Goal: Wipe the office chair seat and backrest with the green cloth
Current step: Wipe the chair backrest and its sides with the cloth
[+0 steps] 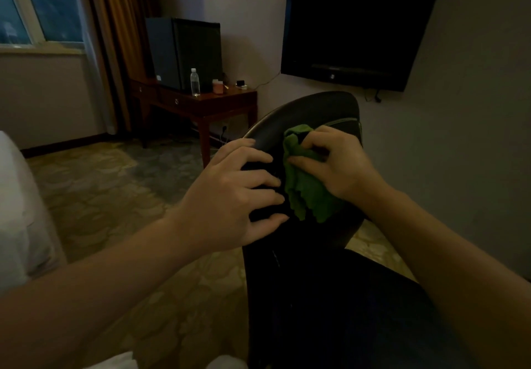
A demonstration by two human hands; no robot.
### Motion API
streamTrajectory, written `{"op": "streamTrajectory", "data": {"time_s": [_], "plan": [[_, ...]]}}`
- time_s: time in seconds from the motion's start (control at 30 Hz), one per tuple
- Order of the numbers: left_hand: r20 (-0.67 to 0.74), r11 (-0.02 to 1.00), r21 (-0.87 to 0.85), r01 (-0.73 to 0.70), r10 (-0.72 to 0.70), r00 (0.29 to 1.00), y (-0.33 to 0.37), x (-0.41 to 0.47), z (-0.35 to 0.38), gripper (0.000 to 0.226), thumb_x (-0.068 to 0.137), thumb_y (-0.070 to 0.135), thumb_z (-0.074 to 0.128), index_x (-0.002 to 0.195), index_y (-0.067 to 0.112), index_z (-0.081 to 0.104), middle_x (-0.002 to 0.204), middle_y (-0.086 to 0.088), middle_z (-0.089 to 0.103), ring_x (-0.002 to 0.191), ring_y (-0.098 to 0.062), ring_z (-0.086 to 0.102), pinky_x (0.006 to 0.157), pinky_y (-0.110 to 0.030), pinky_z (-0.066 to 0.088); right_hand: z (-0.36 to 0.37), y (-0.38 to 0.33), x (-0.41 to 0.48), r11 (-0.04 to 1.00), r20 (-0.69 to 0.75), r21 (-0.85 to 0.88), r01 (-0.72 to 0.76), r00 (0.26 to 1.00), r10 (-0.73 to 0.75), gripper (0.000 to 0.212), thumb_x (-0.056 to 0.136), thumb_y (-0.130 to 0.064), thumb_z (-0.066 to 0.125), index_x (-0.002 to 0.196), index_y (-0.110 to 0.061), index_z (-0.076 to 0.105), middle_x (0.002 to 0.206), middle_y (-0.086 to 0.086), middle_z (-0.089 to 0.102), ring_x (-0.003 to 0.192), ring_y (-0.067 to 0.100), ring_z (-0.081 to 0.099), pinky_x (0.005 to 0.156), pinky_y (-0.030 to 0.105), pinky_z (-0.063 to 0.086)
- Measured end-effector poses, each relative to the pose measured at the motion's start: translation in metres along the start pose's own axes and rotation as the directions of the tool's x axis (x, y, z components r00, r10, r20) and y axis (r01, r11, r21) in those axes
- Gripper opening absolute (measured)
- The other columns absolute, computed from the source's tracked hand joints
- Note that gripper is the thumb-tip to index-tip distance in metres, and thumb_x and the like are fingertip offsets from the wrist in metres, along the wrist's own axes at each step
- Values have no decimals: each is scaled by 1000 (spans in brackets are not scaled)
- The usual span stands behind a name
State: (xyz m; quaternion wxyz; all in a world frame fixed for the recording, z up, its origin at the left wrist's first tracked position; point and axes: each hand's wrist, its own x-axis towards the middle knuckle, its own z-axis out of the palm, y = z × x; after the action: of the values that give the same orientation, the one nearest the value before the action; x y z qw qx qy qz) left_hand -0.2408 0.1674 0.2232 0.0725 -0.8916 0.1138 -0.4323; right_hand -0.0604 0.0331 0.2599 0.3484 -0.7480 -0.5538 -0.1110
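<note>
Right hand (339, 164) has its fingers curled round the bunched green cloth (307, 193), pressing it against the upper part of the black leather office chair backrest (310, 113), cloth tail hanging down the dark surface. Left hand (230, 196) lies just beside the cloth, fingers spread and near straight, flat on the backrest, holding nothing. Behind: dark wooden worktop (218, 104) with a clear plastic water bottle (195, 82) and a black mini fridge (184, 52); black wall-mounted TV (353, 27) above the chair.

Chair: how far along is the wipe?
Done: no wiped area can be told on the dark surface. In hand: right hand holds the cloth on the backrest; left hand braces beside it. Left: likely the rest of the backrest and the seat (unclear here).
</note>
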Motion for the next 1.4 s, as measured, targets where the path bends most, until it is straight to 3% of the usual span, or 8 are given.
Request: {"op": "streamTrajectory", "data": {"time_s": [0.13, 0.23, 0.33, 0.53, 0.87, 1.0, 1.2, 1.4], "plan": [[-26, 1000, -17, -3, 3, 1000, 0, -1, 2, 17, 80, 40, 82, 85, 23, 82, 96, 7, 76, 115, -22, 59, 116, -44, 31, 0, -10, -5, 998, 31, -6, 54, 998, -54, 16, 85, -32, 72, 79, -35, 57, 91, -19, 51, 82, -7, 51, 68, 7, 34], [-58, 999, -31, -24, 22, 998, -1, -2, 5, 14, 80, 37, 83, 79, 23, 81, 91, 7, 76, 109, -19, 59, 114, -45, 33, -2, -14, -2, 997, 77, -26, 74, 994, -72, 18, 84, -32, 73, 76, -32, 57, 89, -18, 51, 79, -3, 50, 68, 12, 36], [-64, 997, -65, -34, 30, 998, -4, -1, 5, 13, 81, 37, 83, 79, 23, 81, 89, 7, 76, 105, -16, 59, 113, -45, 33, -11, -6, 14, 997, 114, -77, 26, 993, -17, 25, 84, -34, 74, 73, -38, 52, 87, -18, 50, 79, -3, 48, 67, 17, 33], [-49, 997, -78, -27, 23, 999, -10, 2, 8, 14, 80, 37, 83, 77, 24, 81, 88, 7, 75, 104, -18, 59, 113, -45, 31, -10, 4, 24, 992, 46, -101, -73, 996, 78, 30, 86, -29, 74, 71, -36, 49, 84, -17, 49, 77, -3, 46, 64, 15, 30], [-58, 998, -52, -42, 39, 998, -11, 1, 9, 20, 80, 37, 83, 70, 20, 77, 85, -2, 67, 102, -23, 53, 111, -47, 33, 3, -30, -6, 995, 116, -10, 96, 989, -94, 19, 84, -23, 74, 78, -32, 58, 93, -15, 53, 85, 1, 54, 79, 24, 46], [-52, 996, -76, -37, 33, 998, -16, 2, 12, 21, 78, 38, 86, 70, 21, 79, 84, 1, 66, 98, -24, 57, 109, -49, 35, -4, -10, 10, 999, 72, -32, 33, 997, -31, 22, 85, -29, 74, 75, -35, 55, 87, -19, 51, 79, -3, 50, 69, 17, 36], [2, 996, -79, -35, 36, 999, -31, 10, 21, 12, 82, 33, 81, 83, 21, 80, 99, 2, 73, 104, -25, 59, 112, -49, 33, 2, 8, 20, 994, -60, -80, -74, 996, 70, 6, 89, -27, 70, 91, -23, 66, 92, -12, 52, 82, 1, 49, 78, 23, 39], [-4, 995, -97, -28, 28, 1000, -39, 15, 31, 15, 81, 33, 79, 87, 19, 82, 100, 3, 76, 115, -27, 56, 113, -47, 31, 9, 5, 0, 991, -26, -128, 43, 999, -47, 29, 94, -19, 63, 122, -14, 67, 121, 0, 57, 111, 16, 54, 99, 36, 47]]}}
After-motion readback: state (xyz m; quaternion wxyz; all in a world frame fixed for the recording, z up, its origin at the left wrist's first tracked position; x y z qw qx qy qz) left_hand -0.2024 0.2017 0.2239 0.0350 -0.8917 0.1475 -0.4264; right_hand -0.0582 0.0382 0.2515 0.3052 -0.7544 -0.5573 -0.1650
